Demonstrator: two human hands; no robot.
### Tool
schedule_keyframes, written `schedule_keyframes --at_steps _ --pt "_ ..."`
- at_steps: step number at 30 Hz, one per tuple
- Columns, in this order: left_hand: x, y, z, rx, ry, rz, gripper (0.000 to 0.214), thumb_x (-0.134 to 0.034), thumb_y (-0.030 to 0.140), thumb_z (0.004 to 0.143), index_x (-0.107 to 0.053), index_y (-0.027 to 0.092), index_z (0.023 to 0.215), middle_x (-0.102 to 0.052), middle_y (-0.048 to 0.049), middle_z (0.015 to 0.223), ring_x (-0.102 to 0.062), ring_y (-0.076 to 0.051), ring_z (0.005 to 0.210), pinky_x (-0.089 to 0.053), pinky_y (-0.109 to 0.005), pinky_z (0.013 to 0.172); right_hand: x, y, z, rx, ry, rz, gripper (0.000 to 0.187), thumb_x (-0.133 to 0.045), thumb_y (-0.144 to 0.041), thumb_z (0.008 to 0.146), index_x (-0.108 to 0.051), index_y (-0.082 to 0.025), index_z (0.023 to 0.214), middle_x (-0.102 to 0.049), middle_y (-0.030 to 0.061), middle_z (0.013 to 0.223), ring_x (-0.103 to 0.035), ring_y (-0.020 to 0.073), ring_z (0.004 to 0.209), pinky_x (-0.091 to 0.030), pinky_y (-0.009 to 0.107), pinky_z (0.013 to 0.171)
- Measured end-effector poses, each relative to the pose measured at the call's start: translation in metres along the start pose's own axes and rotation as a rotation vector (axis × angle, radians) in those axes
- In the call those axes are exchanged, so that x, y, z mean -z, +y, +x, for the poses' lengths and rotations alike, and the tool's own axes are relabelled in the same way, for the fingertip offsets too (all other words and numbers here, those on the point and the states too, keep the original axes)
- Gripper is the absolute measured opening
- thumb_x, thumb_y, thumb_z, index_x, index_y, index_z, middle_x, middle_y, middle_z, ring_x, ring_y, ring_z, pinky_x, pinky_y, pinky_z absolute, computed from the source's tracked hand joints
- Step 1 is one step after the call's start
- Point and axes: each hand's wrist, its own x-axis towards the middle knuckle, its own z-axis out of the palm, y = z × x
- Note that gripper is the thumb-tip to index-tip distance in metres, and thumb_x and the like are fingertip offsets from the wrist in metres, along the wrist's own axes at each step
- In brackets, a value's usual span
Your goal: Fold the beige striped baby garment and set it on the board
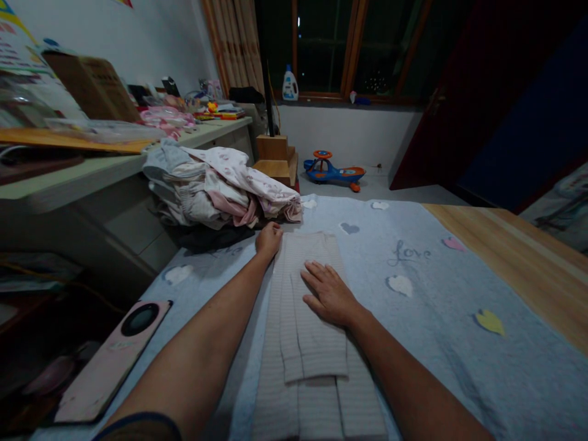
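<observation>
In the head view, the striped garment (pixel 316 349) lay flat and lengthwise on a grey blanket (pixel 413 318) with heart patches. It ran from the near edge of the picture toward the far middle, with one folded layer resting on top of another.

The left hand (pixel 269 239) sat at the garment's far left corner with its fingers curled down against the cloth. Whether they pinched the hem could not be told. The right hand (pixel 328 294) rested palm down on the upper layer, right of centre, its fingers open and spread flat, gripping nothing.

A loose pile of clothes (pixel 220 187) was heaped just beyond the left hand, at the far left of the blanket. A phone (pixel 114 355) lay near left, well apart from the garment, and a cluttered desk (pixel 92 171) stood farther left.

The garment looked like thin ribbed knit: light, soft and limp, and likely to sag, stretch or slide out of its fold if lifted from the middle. It seemed best taken by pinching a corner or folded edge through both layers while a flat palm held the rest still.
</observation>
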Motion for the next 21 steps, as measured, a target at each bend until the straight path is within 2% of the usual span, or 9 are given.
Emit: schedule_keyframes --at_steps 6,10,12,14,16,17,19,21 --pt "0.004 0.003 0.002 0.002 0.039 -0.045 0.028 -0.051 0.026 0.089 -0.064 0.018 0.112 -0.073 -0.0067 0.100 -0.068 -0.020 0.093 -0.049 -0.028 0.079 0.002 0.000 0.000 -0.012 -0.021 -0.009 0.062 -0.048 -0.043 0.097 -0.039 -0.019 0.153 -0.025 0.0116 0.164 -0.019 0.0251 0.152 -0.014 0.048 0.123" --pt "0.016 0.011 -0.008 -0.043 0.076 -0.062 0.039 -0.039 0.013 0.089 -0.059 0.012 0.122 -0.068 -0.0130 0.116 -0.064 -0.021 0.107 -0.049 -0.032 0.092 0.002 0.000 0.001 -0.011 -0.021 0.003 0.063 -0.050 -0.043 0.096 -0.039 -0.019 0.152 -0.025 0.0118 0.163 -0.019 0.0254 0.152 -0.014 0.048 0.123" --pt "0.021 0.014 -0.028 -0.130 0.050 -0.069 0.038 -0.040 0.013 0.089 -0.061 0.014 0.121 -0.067 -0.0116 0.121 -0.061 -0.020 0.115 -0.046 -0.033 0.101 0.001 0.001 0.001 -0.007 -0.007 0.023 0.064 -0.052 -0.043 0.094 -0.039 -0.018 0.152 -0.027 0.0120 0.163 -0.020 0.0253 0.151 -0.014 0.048 0.123" --pt "0.023 0.015 -0.057 -0.261 -0.034 -0.073 0.032 -0.045 0.019 0.090 -0.064 0.019 0.117 -0.068 -0.0075 0.122 -0.059 -0.020 0.119 -0.043 -0.033 0.107 -0.002 0.003 0.002 -0.012 0.031 0.055 0.066 -0.052 -0.040 0.094 -0.037 -0.015 0.153 -0.030 0.0131 0.162 -0.023 0.0243 0.150 -0.016 0.047 0.124" --pt "0.022 0.014 -0.091 -0.515 -0.174 -0.014 0.037 -0.040 0.024 0.095 -0.059 0.018 0.126 -0.064 -0.0104 0.131 -0.055 -0.021 0.126 -0.040 -0.038 0.111 -0.006 0.006 0.002 -0.052 0.094 0.080 0.065 -0.049 -0.034 0.094 -0.036 -0.010 0.153 -0.034 0.0153 0.159 -0.028 0.0236 0.149 -0.019 0.044 0.123" --pt "0.021 0.013 -0.108 -0.595 -0.219 0.030 0.039 -0.039 0.026 0.097 -0.057 0.018 0.130 -0.061 -0.0112 0.137 -0.052 -0.022 0.131 -0.037 -0.040 0.114 -0.008 0.009 0.002 -0.082 0.126 0.082 0.063 -0.046 -0.031 0.094 -0.036 -0.007 0.152 -0.036 0.0164 0.158 -0.030 0.0236 0.148 -0.021 0.043 0.123" --pt "0.020 0.010 -0.135 -0.675 -0.290 0.142 0.043 -0.039 0.029 0.097 -0.053 0.019 0.137 -0.049 -0.0111 0.151 -0.041 -0.024 0.142 -0.032 -0.044 0.118 -0.011 0.013 0.002 -0.142 0.172 0.070 0.058 -0.041 -0.025 0.095 -0.039 -0.005 0.150 -0.039 0.0181 0.156 -0.033 0.0247 0.147 -0.023 0.045 0.122" --pt "0.020 0.010 -0.151 -0.674 -0.337 0.235 0.047 -0.041 0.032 0.097 -0.048 0.022 0.143 -0.042 -0.0104 0.157 -0.035 -0.026 0.146 -0.030 -0.048 0.119 -0.013 0.016 0.001 -0.174 0.178 0.049 0.056 -0.039 -0.024 0.095 -0.042 -0.007 0.148 -0.040 0.0182 0.155 -0.033 0.0257 0.146 -0.025 0.047 0.122"
